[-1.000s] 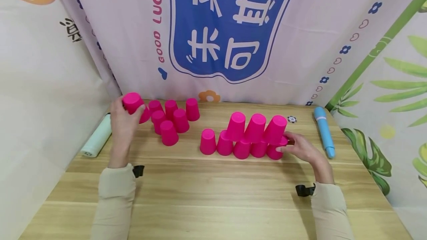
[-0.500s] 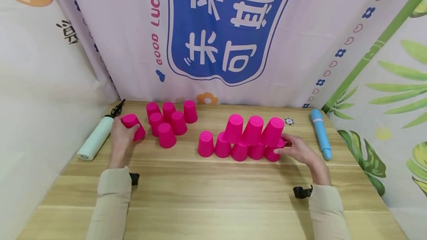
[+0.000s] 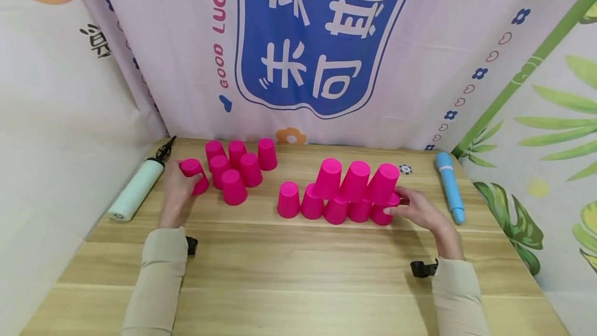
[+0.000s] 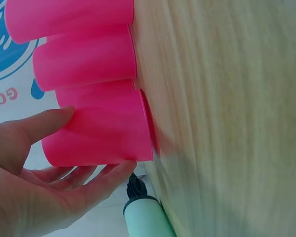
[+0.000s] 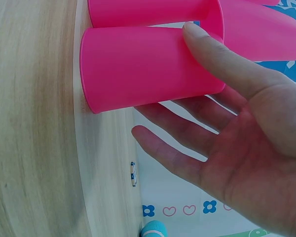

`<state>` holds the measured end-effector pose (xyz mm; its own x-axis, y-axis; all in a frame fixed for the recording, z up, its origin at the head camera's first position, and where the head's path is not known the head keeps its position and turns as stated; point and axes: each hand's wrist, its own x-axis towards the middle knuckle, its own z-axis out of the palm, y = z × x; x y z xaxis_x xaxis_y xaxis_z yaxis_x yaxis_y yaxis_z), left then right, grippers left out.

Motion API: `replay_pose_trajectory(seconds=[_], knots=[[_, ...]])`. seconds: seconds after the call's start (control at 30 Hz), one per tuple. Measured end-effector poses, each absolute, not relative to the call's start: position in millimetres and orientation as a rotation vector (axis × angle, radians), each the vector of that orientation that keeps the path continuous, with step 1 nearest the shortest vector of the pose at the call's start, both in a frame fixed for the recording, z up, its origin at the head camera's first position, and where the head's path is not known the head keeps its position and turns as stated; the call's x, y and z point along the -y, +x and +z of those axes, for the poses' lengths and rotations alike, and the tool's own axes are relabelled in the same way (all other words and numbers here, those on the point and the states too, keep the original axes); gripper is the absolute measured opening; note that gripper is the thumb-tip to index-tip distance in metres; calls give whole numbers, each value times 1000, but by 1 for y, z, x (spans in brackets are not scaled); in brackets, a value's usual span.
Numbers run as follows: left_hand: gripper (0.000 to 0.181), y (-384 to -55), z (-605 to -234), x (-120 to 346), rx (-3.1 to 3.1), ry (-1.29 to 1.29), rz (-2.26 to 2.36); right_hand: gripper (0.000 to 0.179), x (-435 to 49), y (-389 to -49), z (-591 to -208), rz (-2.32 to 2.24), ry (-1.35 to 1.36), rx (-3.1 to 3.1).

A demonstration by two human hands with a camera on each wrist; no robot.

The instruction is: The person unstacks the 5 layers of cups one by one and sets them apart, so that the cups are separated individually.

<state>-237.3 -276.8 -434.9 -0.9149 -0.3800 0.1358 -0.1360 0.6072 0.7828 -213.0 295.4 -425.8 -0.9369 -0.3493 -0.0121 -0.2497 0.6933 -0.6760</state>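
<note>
My left hand [image 3: 179, 188] holds an upside-down pink cup [image 3: 194, 175] at the left, thumb on one side and fingers on the other. In the left wrist view that cup [image 4: 101, 131] has its rim at the tabletop, slightly tilted. Just right of it stands a cluster of several upside-down pink cups [image 3: 234, 188]. Towards the right, three pink cups [image 3: 356, 181] sit on a row of several more cups [image 3: 336, 211]. My right hand [image 3: 420, 210] grips the row's rightmost cup [image 5: 148, 69] between thumb and fingers; its little finger stands apart from the cup.
A pale green pump [image 3: 137, 191] with a black nozzle lies at the table's left edge. A light blue pen-shaped tube [image 3: 450, 188] lies at the right. Behind the row is a small round chip [image 3: 406, 169]. A printed cloth [image 3: 186, 66] closes off the back.
My left hand has lowered its cup from the air to the table at the left and shifted it slightly right, towards the cluster. My right hand stays at the row's rightmost cup.
</note>
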Motion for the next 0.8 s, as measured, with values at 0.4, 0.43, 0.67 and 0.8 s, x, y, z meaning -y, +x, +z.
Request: replay_pose_trajectory(seconds=[0.4, 0.43, 0.67, 0.8], knots=[[69, -223, -419, 270, 2589, 351, -1183, 61, -295, -212, -426, -1066, -488, -2744], [70, -219, -412, 268, 2578, 351, -1165, 61, -295, -212, -426, -1067, -491, -2739], [59, -193, -353, 224, 2374, 178, -1073, 62, -295, -214, -423, -1057, -483, -2752], [53, -184, -333, 177, 2279, -66, -1113, 63, -296, -214, -424, -1052, -464, -2750]])
